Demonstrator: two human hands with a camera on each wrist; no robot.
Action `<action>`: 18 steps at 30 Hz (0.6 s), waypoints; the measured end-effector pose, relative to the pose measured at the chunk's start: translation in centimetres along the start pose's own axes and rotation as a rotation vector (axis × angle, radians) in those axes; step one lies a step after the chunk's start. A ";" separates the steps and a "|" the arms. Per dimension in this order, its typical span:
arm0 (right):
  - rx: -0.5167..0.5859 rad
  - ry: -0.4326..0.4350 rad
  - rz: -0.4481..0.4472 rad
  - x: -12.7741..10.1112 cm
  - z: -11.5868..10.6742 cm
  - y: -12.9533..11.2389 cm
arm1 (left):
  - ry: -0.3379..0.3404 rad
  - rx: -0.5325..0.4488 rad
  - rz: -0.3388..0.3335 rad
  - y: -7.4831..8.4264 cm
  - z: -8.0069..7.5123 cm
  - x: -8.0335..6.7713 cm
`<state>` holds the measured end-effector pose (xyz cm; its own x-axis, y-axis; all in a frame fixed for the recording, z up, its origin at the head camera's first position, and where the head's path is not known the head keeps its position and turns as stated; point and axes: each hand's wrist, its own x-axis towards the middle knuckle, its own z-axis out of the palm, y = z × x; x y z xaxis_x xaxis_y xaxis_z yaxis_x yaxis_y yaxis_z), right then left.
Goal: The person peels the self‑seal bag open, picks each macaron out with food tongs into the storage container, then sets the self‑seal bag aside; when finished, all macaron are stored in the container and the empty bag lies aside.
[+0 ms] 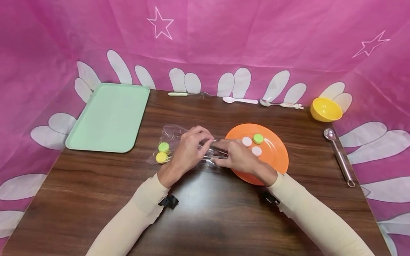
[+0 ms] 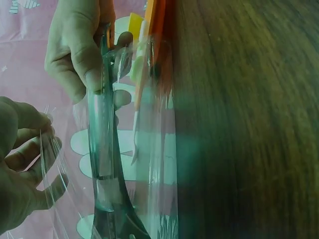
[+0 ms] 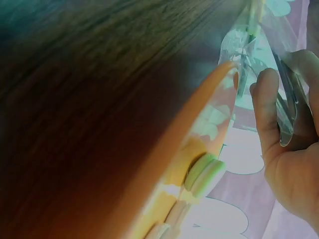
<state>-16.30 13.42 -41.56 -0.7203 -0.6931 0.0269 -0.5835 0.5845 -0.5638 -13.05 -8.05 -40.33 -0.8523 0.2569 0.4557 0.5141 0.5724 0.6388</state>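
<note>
A clear plastic bag (image 1: 173,133) lies mid-table, with a green macaron (image 1: 163,147) and a yellow macaron (image 1: 161,157) at its left end. My left hand (image 1: 192,147) pinches the bag's film between thumb and fingers, as the left wrist view shows. Metal tongs (image 2: 105,144) reach into the bag. Near their rear end, my right hand (image 1: 237,155) grips them, thumb on one side and fingers on the other. Beside and partly under that hand is an orange plate (image 1: 277,153) bearing two pale macarons (image 1: 246,141) and a green macaron (image 1: 258,138). Fingers hide part of the tongs in the head view.
A mint tray (image 1: 109,117) is at the back left. Along the back edge lie a fork (image 1: 178,94), a white spoon (image 1: 240,100) and another spoon (image 1: 282,105). At the right are a yellow bowl (image 1: 326,110) and a metal scoop (image 1: 339,156).
</note>
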 end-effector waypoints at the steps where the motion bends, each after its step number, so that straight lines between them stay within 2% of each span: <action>1: -0.007 0.008 0.001 0.0 0.1 0.0 | 0.002 -0.005 -0.001 0.0 0.1 0.0; 8: -0.021 0.044 -0.063 -0.1 0.6 0.0 | 0.012 0.034 0.005 0.0 0.0 0.1; 18: 0.040 0.001 -0.137 0.1 1.1 0.3 | -0.023 0.024 -0.032 0.0 0.4 0.0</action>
<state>-16.16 13.03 -42.61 -0.6354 -0.7648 0.1060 -0.6607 0.4675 -0.5873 -13.10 -7.74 -40.60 -0.8706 0.2560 0.4201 0.4839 0.5993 0.6376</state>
